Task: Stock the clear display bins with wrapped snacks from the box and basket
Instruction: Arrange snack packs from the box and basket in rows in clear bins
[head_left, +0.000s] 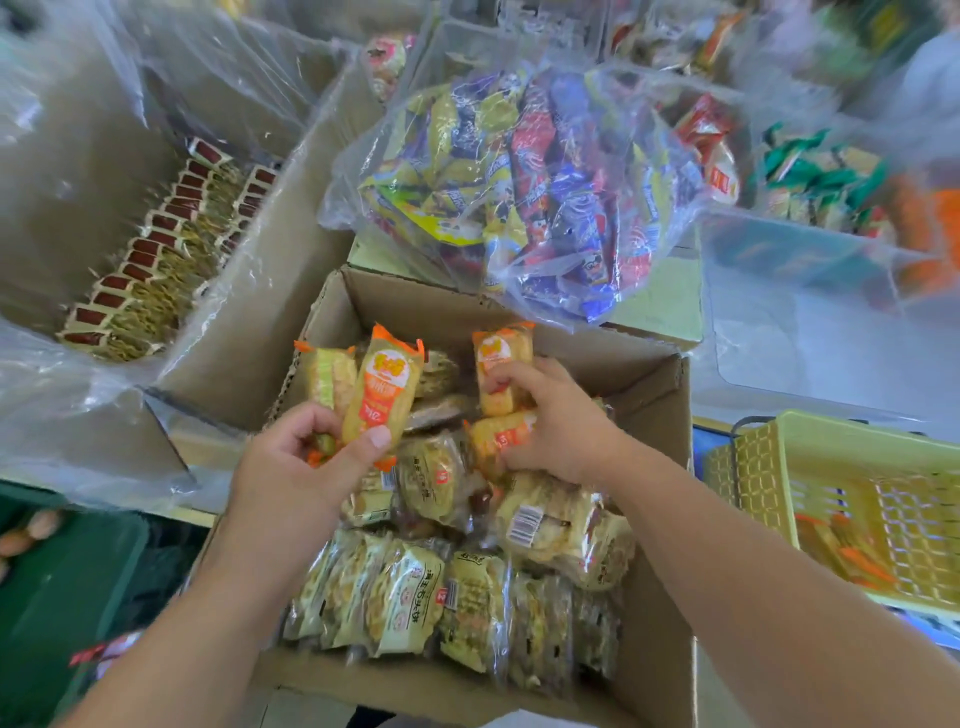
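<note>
Crowded stock area. Cardboard box (647, 387) at centre. Left hand (291, 467) grips orange-wrapped snacks (382, 397) above it; right hand (553, 423) clutches more orange packs (503, 371) inside. Yellow basket (841, 434) to the right.

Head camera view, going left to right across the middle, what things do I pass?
Red-ended packets → left hand gripping an orange-wrapped snack → right hand gripping an orange pack → yellow basket.
</note>
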